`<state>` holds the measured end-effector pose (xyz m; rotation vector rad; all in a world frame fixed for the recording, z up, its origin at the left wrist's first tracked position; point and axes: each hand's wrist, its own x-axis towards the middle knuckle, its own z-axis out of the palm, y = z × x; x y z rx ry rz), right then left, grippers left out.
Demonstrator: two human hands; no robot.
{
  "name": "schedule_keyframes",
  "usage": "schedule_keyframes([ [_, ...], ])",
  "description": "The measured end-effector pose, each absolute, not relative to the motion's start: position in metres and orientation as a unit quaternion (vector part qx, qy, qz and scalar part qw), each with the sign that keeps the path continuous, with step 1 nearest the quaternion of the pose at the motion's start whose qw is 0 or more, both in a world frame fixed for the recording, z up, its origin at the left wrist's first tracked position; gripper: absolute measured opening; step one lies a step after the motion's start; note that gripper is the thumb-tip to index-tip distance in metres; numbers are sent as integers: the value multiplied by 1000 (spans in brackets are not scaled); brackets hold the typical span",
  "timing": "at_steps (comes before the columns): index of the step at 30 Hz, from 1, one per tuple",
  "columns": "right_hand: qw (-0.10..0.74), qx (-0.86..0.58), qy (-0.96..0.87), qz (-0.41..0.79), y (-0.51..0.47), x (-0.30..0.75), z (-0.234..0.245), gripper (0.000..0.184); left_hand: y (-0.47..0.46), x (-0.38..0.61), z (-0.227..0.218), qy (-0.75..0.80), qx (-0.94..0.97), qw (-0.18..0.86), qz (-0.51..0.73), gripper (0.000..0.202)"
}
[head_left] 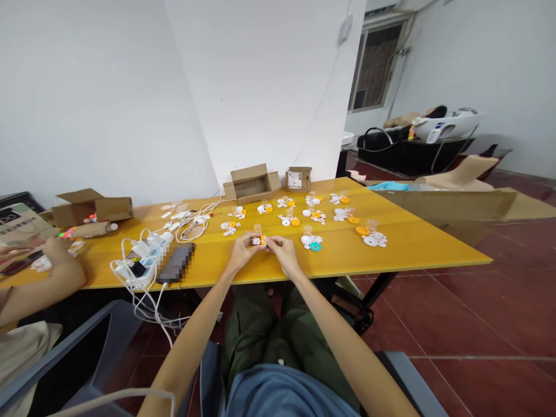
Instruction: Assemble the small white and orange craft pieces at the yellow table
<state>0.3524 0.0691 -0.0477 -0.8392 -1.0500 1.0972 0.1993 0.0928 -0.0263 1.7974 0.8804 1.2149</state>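
Both my hands meet over the yellow table (417, 243), near its front edge. My left hand (244, 248) and my right hand (280, 249) pinch a small white and orange plastic part (259, 240) between their fingertips, fingers curled round it. Just right of my right hand lies a white piece with a teal ring (313, 244). Several little groups of white and orange parts (290, 220) are spread in rows beyond my hands, and one more group (372, 236) sits at the right.
A power strip with white chargers and cables (141, 263) and a dark phone (176, 263) lie left of my hands. Open cardboard boxes (251, 182) stand along the wall. Another person's arm (41, 284) rests on the table at far left.
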Motion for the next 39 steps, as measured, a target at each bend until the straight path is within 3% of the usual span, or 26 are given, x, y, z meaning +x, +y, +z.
schedule_keyframes([
  [21,657,-382,-462,458,73,351,-53,37,93,200,-28,352,701,405,470,36],
  [39,607,-402,-539,423,75,355,-55,31,96,199,-32,352,714,404,450,36],
])
